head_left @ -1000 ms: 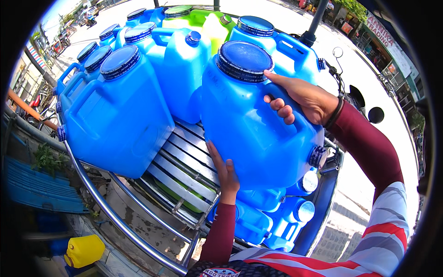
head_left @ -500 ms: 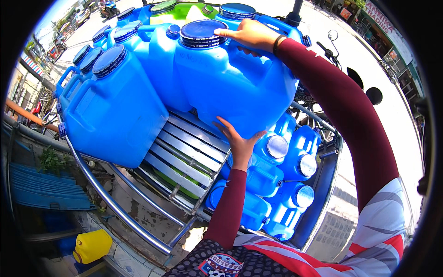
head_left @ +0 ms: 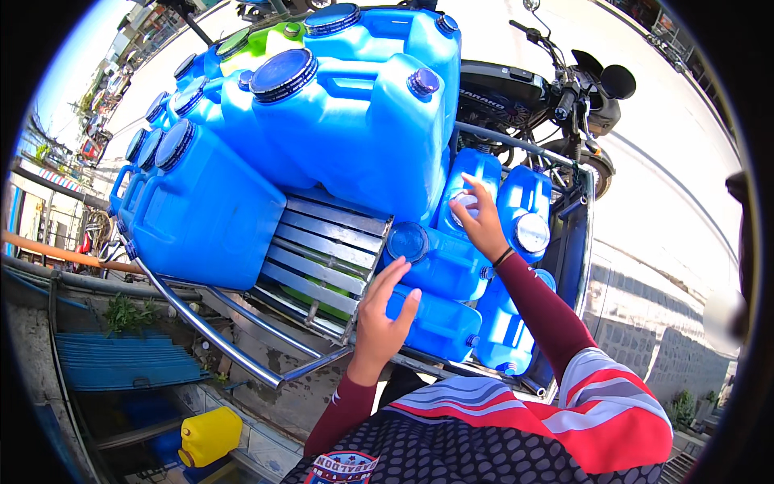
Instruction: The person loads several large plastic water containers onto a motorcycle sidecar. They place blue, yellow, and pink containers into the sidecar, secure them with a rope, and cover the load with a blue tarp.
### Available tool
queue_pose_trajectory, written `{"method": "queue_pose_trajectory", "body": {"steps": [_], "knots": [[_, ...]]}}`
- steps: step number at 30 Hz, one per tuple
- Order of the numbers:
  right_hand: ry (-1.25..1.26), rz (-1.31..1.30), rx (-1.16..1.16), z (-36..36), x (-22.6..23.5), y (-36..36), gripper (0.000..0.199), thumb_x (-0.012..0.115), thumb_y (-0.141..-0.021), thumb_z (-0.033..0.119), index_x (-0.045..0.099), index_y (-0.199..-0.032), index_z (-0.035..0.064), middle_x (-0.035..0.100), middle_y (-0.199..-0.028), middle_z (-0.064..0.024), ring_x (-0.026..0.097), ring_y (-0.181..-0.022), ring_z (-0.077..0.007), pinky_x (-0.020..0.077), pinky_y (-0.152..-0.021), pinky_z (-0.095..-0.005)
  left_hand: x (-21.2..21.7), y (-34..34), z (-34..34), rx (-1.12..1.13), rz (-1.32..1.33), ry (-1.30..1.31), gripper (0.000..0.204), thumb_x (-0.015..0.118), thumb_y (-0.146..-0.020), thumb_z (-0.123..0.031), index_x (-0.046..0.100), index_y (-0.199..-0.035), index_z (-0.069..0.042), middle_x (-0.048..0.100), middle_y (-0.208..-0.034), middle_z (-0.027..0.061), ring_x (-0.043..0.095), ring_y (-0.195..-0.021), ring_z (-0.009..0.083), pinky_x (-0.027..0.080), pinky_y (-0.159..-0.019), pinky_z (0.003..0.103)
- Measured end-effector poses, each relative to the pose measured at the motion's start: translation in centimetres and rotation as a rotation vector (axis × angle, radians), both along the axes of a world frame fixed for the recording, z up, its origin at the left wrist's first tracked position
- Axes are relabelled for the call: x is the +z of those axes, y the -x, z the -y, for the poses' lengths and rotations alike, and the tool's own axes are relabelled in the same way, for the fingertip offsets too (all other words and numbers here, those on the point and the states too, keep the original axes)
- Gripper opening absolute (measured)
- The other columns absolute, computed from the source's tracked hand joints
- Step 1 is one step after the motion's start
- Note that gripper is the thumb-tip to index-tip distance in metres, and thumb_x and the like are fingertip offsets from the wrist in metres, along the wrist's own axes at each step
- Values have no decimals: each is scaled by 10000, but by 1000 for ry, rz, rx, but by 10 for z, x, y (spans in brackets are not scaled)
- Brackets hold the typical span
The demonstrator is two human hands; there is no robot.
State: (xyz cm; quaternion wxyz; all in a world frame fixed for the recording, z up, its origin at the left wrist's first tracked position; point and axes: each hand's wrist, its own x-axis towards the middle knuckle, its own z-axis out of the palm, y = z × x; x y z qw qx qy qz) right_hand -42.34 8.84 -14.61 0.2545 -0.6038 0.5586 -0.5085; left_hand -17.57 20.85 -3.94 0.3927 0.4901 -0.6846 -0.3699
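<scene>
My left hand [head_left: 383, 323] is open, its fingers stretched beside the blue cap of a water jug [head_left: 455, 266] lying on its side in the lower part of the carrier. Close over a white-capped blue jug [head_left: 477, 168] is my right hand [head_left: 481, 222], fingers apart; whether it touches the cap I cannot tell. Both palms hold nothing. A large blue jug [head_left: 347, 137] with a dark blue lid stands on the raised slatted metal rack [head_left: 326, 250], among several similar ones. Another big jug [head_left: 214, 222] leans at the rack's left.
A bent metal rail [head_left: 218, 343] runs along the carrier's near left side. The motorcycle [head_left: 564, 105] stands beyond the carrier at right. A green jug [head_left: 262, 44] sits at the back of the group. Lower left are a yellow container [head_left: 211, 436] and a blue corrugated sheet [head_left: 125, 360].
My right hand has left the large jug's top and come down to the smaller jugs at right. My left hand has come away from that jug's lower side, toward me. The view has shifted.
</scene>
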Motion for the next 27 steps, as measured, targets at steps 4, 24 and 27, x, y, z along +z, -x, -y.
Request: {"method": "queue_pose_trajectory", "body": {"steps": [4, 24, 27], "knots": [[-586, 129, 195, -145, -98, -4, 317, 638, -998, 289, 754, -895, 13, 717, -800, -91, 680, -719, -193, 520, -671, -324, 103, -69, -66, -372, 104, 113, 71, 761, -817, -64, 778, -884, -48, 783, -930, 71, 744, -844, 222, 588, -834, 365], [-721, -550, -443, -349, -151, -132, 591, 554, -888, 661, 760, -1028, 126, 677, -1157, -144, 512, -1272, -401, 329, -1122, -512, 63, -240, 56, -923, 591, -64, 449, 687, -962, -271, 582, -1320, -22, 667, -974, 89, 584, -715, 167, 504, -661, 363], [-740, -511, -404, -351, -141, -134, 552, 558, -924, 621, 756, -1058, 124, 653, -1247, -141, 489, -1321, -371, 310, -1148, -518, 84, -217, 54, -536, 661, -471, 443, 738, -912, -168, 592, -1310, -41, 645, -842, 78, 557, -686, 150, 485, -630, 371]]}}
